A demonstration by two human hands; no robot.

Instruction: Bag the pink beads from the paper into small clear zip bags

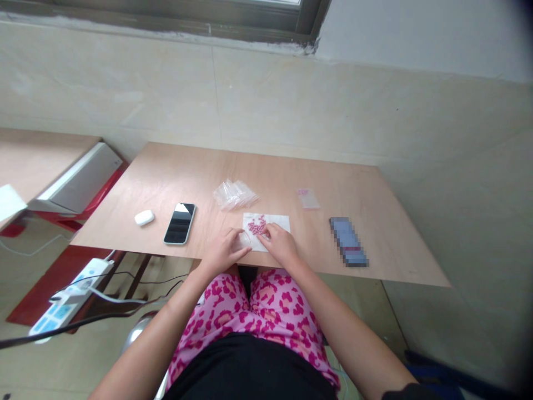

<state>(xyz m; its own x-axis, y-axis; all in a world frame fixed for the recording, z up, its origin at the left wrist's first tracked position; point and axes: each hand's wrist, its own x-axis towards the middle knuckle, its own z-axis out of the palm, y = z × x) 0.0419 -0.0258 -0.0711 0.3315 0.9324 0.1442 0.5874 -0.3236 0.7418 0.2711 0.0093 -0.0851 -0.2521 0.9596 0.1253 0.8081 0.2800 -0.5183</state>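
A white sheet of paper (278, 220) lies near the table's front edge with a loose cluster of small pink beads (256, 225) on it. At the paper's left side, my left hand (225, 253) is closed, thumb and fingers around the edge of a small clear plastic bag (245, 240) with a thin pinkish line. My right hand (280, 243) comes in from the right, its fingertips pinched together at the lower edge of the beads. What lies between those fingertips is too small to make out.
Behind the paper are a stack of clear plastic bags (235, 194) and, farther right, a single clear bag (308, 199). A phone (180, 224) and a white earbud case (144, 217) lie left; a pixelated phone (348, 241) lies right. A power strip (73, 297) sits below the table's left side.
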